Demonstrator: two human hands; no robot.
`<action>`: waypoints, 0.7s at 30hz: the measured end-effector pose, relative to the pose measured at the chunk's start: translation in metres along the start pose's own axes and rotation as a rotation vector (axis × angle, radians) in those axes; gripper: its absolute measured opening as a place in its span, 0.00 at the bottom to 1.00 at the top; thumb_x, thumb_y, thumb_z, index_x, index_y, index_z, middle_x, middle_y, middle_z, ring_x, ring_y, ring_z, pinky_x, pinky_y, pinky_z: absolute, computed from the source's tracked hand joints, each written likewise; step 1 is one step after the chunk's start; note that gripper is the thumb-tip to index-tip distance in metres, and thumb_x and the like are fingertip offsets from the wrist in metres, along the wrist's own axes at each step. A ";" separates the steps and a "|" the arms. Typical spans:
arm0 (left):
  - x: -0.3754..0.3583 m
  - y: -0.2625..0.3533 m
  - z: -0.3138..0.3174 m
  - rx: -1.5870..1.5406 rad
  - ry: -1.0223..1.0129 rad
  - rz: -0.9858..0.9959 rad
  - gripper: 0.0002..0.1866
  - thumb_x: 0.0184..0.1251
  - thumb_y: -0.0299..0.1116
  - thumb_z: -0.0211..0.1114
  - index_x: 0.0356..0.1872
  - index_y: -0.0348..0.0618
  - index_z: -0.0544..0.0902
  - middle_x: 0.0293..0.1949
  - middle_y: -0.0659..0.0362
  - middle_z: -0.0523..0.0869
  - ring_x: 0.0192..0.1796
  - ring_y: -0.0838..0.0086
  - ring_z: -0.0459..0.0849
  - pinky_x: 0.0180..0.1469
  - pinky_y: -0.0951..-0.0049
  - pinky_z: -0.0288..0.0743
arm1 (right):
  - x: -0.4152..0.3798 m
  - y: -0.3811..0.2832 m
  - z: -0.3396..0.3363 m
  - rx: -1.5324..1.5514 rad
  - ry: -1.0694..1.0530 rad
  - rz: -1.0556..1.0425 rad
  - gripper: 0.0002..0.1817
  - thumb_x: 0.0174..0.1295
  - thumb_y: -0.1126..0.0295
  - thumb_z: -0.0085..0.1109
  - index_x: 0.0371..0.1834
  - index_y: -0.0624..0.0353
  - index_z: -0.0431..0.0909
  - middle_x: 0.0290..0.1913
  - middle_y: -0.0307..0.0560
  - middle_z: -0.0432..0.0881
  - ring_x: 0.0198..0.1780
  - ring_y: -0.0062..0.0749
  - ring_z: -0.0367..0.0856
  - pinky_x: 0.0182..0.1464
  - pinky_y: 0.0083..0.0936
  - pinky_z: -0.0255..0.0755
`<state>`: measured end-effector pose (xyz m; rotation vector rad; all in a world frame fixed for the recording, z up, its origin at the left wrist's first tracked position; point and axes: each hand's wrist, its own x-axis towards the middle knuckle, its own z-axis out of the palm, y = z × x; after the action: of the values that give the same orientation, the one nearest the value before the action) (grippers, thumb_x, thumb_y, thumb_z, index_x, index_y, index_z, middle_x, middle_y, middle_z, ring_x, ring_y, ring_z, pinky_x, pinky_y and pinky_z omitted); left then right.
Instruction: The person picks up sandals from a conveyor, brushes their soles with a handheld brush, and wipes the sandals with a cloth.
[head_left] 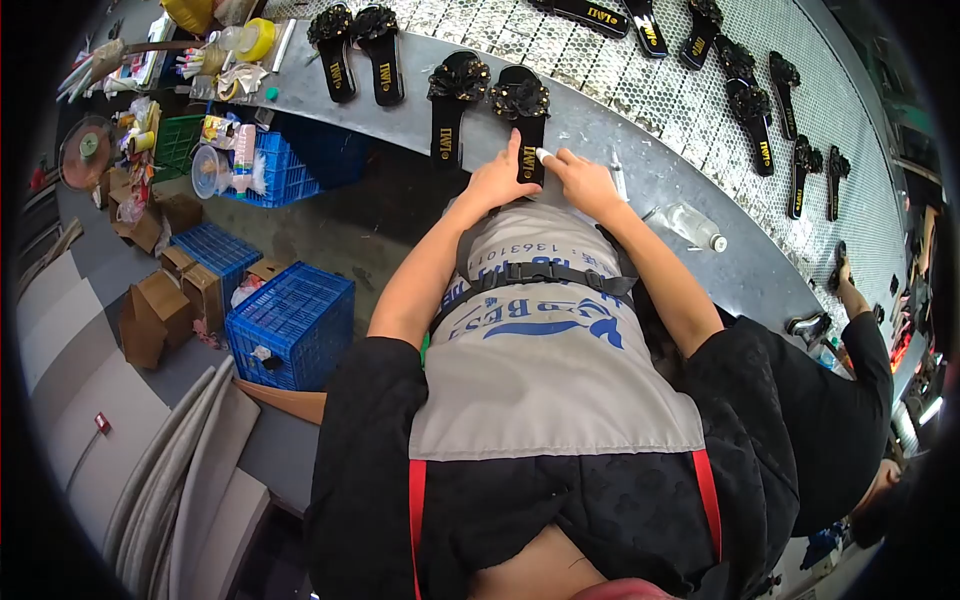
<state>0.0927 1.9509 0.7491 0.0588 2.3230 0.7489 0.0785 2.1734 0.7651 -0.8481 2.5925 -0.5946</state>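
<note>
Near the table's front edge lies a black slipper with a black flower on its strap. My left hand rests on this slipper's insole, index finger stretched toward the flower and thumb apart at the heel end. On the other side of the insole, my right hand is closed on a small white-tipped tool, its tip at the slipper's edge. Just left of it lies a matching slipper. Another pair of flowered slippers sits farther left.
A clear bottle lies right of my hands, near a white pen-like item. More slippers stand on the perforated surface. Blue crates sit at lower left. A co-worker's arm reaches in at right.
</note>
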 end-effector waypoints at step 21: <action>-0.006 0.002 0.006 0.045 0.023 0.058 0.72 0.55 0.62 0.78 0.84 0.38 0.34 0.66 0.33 0.78 0.63 0.39 0.83 0.64 0.50 0.79 | -0.007 -0.021 -0.012 -0.126 -0.033 0.060 0.19 0.64 0.73 0.59 0.58 0.47 0.79 0.48 0.42 0.84 0.46 0.47 0.91 0.41 0.44 0.84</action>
<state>0.1005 1.9542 0.7496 0.1389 2.3686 0.7291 0.0881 2.1656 0.7862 -0.8085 2.6378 -0.4013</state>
